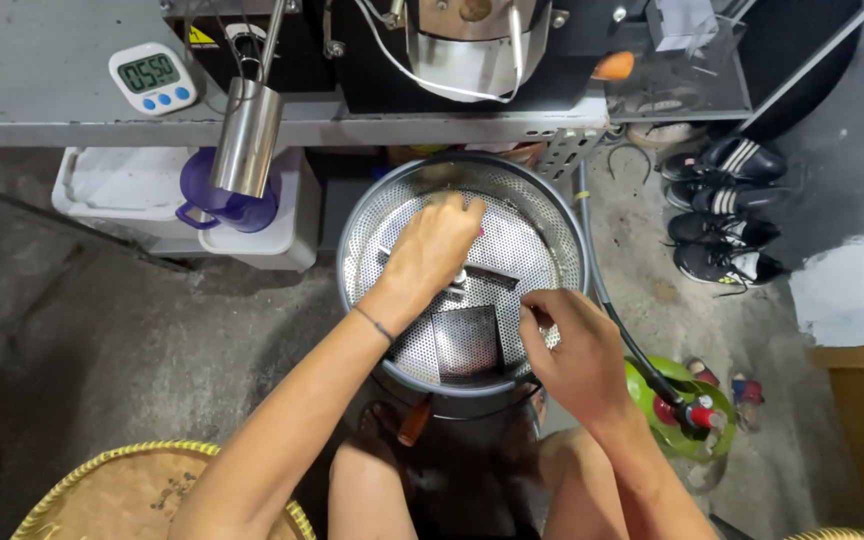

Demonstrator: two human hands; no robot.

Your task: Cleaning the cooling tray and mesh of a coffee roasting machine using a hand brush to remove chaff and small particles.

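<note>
A round perforated metal tray (542, 215) sits below a grey machine bench, with dark stirring blades (467, 345) at its centre. My left hand (434, 250) reaches into the tray and rests over the central hub, fingers curled near a small red spot. My right hand (572, 350) is at the tray's right rim, its fingers bent and pinched together near the blade; whether it holds anything is hidden.
A white digital timer (153, 77) lies on the grey bench (42, 90). A steel cylinder (247, 135) hangs over a purple jug (214, 200) in a white tub (102, 185). Black shoes (722, 215), a black hose (602, 290), a green gas canister (687, 410) and a woven basket (122, 490) surround me.
</note>
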